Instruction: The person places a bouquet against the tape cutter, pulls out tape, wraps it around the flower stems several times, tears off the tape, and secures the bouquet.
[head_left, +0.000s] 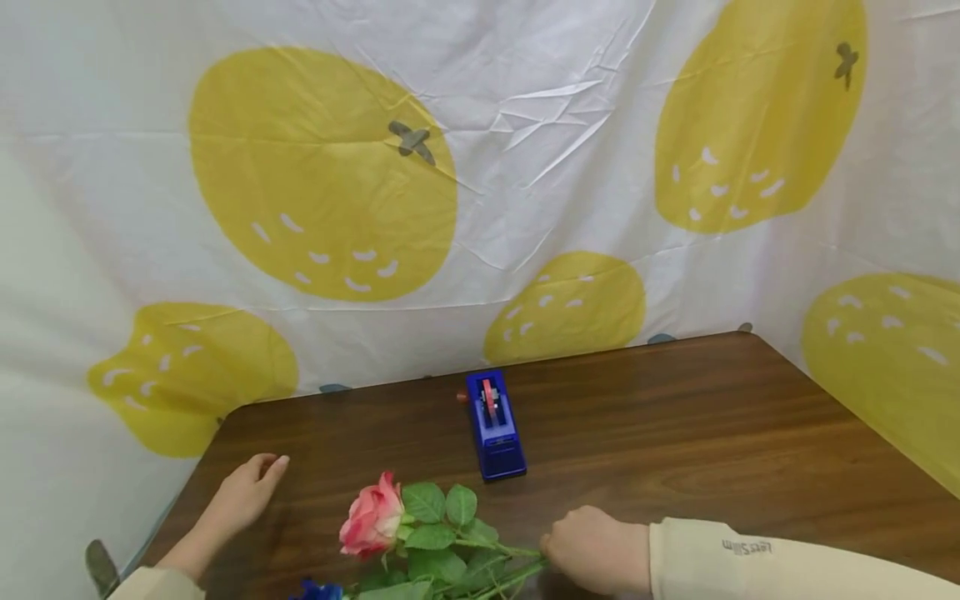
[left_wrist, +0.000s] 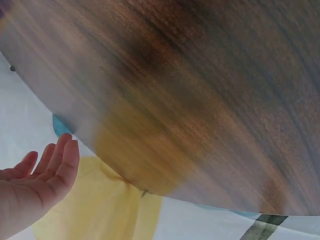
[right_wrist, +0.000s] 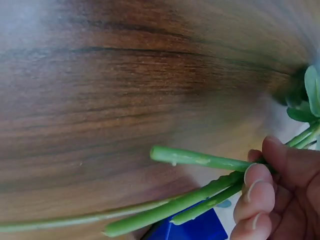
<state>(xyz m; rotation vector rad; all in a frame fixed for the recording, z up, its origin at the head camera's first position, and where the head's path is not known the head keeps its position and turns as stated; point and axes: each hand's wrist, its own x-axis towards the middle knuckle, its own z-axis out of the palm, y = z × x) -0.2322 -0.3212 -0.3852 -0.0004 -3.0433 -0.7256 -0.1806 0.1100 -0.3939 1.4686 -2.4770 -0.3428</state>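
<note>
My right hand (head_left: 596,550) grips a small bunch of flowers by the stems (right_wrist: 205,160), at the front of the table. In the right wrist view, thumb and fingers close round several green stems whose cut ends stick out past the hand. A pink rose (head_left: 372,518) heads the bunch, pointing left, with green leaves (head_left: 433,536) behind it. Part of a blue flower (head_left: 319,592) shows at the bottom edge of the head view. Over the table's left side, my left hand (head_left: 243,497) holds nothing, its fingers relaxed and slightly bent.
A blue tape dispenser (head_left: 498,446) stands on the brown wooden table (head_left: 675,417), towards the back and beyond the flowers. White cloth (head_left: 510,208) printed with yellow fruit hangs along the table's back and sides.
</note>
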